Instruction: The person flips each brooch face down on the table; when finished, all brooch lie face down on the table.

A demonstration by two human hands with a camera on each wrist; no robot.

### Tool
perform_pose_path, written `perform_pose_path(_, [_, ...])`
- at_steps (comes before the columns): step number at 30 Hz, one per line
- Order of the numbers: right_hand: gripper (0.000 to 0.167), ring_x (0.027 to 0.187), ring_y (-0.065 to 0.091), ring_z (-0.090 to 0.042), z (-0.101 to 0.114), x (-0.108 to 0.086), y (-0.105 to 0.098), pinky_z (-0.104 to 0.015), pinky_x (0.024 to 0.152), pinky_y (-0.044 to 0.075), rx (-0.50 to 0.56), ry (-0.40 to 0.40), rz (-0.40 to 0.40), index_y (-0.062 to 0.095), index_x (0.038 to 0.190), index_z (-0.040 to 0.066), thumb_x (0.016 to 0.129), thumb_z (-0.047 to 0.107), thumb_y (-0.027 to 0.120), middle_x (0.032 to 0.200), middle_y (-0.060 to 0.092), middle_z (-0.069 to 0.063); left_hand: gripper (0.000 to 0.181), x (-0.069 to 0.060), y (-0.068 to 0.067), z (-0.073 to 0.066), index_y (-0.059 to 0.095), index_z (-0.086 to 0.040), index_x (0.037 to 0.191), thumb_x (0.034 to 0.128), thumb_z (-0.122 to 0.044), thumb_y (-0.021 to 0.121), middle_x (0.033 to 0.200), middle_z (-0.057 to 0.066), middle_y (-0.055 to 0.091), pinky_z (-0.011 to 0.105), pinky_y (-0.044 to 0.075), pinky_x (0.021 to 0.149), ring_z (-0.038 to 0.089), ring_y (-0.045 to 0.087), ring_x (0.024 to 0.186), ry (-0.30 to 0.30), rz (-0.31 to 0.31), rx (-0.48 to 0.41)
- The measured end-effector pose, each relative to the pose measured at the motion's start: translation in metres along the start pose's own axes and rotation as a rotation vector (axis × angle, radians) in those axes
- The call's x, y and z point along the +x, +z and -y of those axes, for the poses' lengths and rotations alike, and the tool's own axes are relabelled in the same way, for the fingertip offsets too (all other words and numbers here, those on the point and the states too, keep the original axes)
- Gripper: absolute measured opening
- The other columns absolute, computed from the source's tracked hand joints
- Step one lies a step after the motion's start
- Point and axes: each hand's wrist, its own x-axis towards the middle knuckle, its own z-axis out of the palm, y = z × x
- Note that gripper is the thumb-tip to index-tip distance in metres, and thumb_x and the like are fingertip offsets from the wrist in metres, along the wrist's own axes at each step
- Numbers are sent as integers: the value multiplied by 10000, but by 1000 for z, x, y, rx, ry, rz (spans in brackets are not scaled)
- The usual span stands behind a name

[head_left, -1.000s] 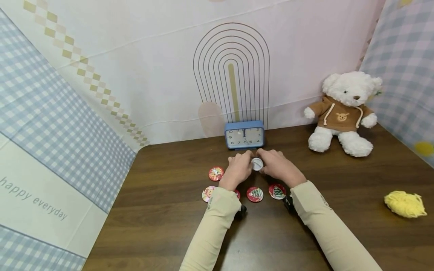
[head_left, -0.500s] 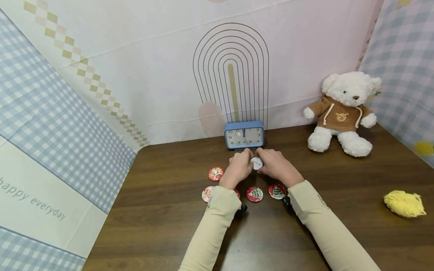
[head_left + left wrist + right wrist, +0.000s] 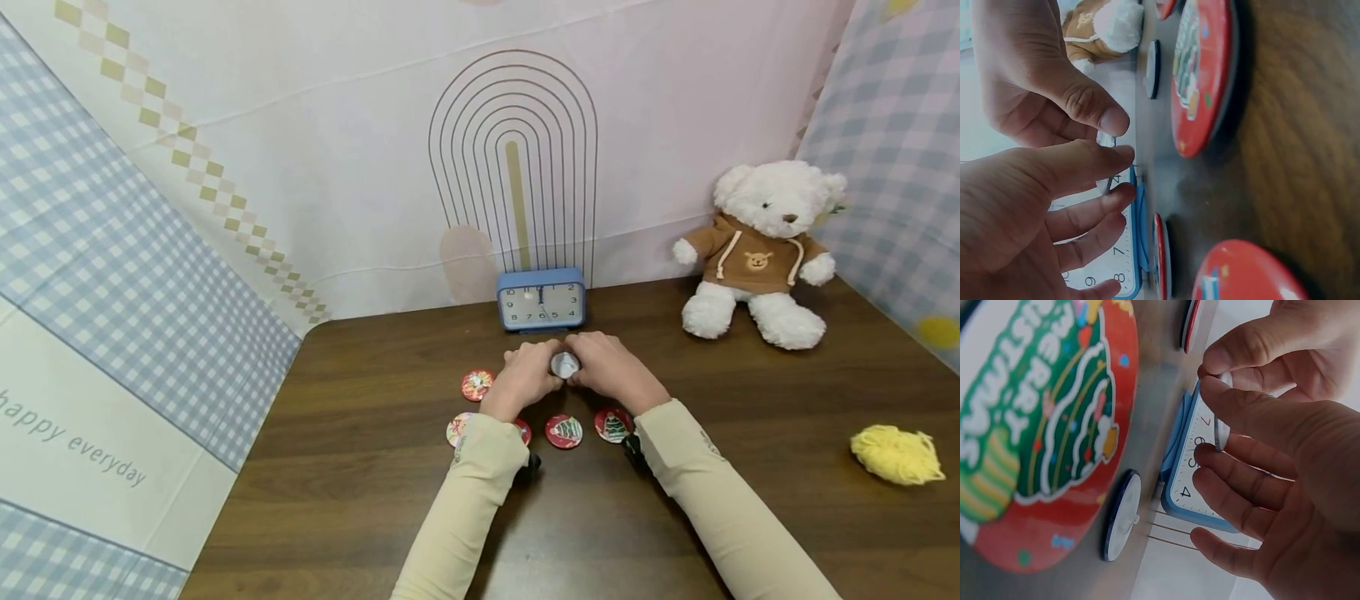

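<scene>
Both hands hold one round pin badge [image 3: 565, 365] between them, its pale metal back facing up in the head view. My left hand [image 3: 528, 373] pinches its left side; my right hand [image 3: 611, 367] pinches the other side. In the wrist views the thumbs and forefingers meet at its edge, covering much of it. Printed badges lie on the table nearby: an orange-red one [image 3: 477, 385], a pink one [image 3: 459, 429], one partly behind the left wrist, and two red tree badges [image 3: 563, 432] [image 3: 613, 425]. A face-down badge [image 3: 1124, 515] shows in the right wrist view.
A blue clock [image 3: 541, 302] stands just beyond the hands, against the patterned backdrop. A white teddy bear [image 3: 757, 254] in a brown hoodie sits at the back right. Yellow yarn [image 3: 897, 454] lies on the right of the wooden table [image 3: 337, 500].
Both hands have shifted slightly left with the badge, still gripping it. Its back has tilted a little and looks darker now. The badges on the table have not moved.
</scene>
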Motion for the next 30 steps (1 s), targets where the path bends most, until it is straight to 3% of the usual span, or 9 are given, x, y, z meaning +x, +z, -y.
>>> perform_pose_path(9, [325, 877, 583, -333, 2, -1, 0, -526, 754, 495, -55, 11, 60, 676, 1032, -6, 780, 100, 851, 924, 610, -131, 364, -1, 4, 0, 700, -172, 1209, 877, -269, 812, 1130, 64, 620, 483, 380, 867, 277, 497, 1040, -17, 21, 68])
perform_pose_path(17, [206, 851, 582, -315, 1, 1, 1, -585, 791, 468, -46, 21, 102, 702, 976, 6, 793, 25, 797, 883, 647, -94, 284, 2, 8, -3, 716, -166, 1130, 887, -286, 801, 1190, 73, 599, 559, 362, 931, 303, 456, 1097, -28, 48, 110])
perform_pose_path(23, [172, 798, 582, -271, -1, 7, 1, -551, 780, 456, -24, 67, 170, 712, 945, 37, 798, 55, 801, 870, 666, -73, 236, 4, 9, -2, 736, -173, 1089, 888, -278, 799, 1182, 64, 608, 552, 349, 931, 297, 453, 1098, -28, 75, 93])
perform_pose_path(30, [234, 822, 566, -275, -4, 10, 3, -518, 783, 422, -18, 114, 231, 716, 1011, 31, 802, 79, 810, 908, 670, -76, 241, 5, 10, -2, 745, -183, 1106, 886, -265, 801, 1192, 64, 616, 555, 339, 935, 301, 458, 1097, -31, 99, 62])
